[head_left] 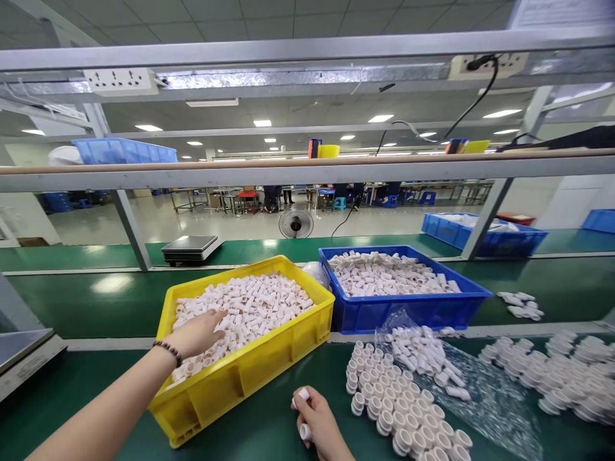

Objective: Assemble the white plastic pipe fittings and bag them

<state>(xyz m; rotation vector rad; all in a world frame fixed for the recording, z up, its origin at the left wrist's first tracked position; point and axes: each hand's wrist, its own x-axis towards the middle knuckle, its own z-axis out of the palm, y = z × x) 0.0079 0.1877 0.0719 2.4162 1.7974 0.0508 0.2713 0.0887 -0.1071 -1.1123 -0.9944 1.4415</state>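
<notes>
My left hand [199, 333], with a beaded bracelet at the wrist, reaches over the rim of a yellow bin [250, 374]. Its fingers are spread and rest on the heap of small white plastic pipe fittings [273, 294]; the undersides of the fingers are hidden. Low at the centre, my right hand [319, 422] is closed around two white pipe fittings [300, 397], one between thumb and fingertips and another lower in the fingers. Right of that hand, rows of white flanged fittings [398, 400] stand upright on the green table.
Behind stands a blue bin [403, 314] heaped with white parts. Loose fittings [423, 352] lie on a clear plastic bag [490, 390]. More flanged pieces [567, 371] stand at right. Scales [192, 248] sit at the back and left edge. A metal shelf frame [307, 169] crosses above.
</notes>
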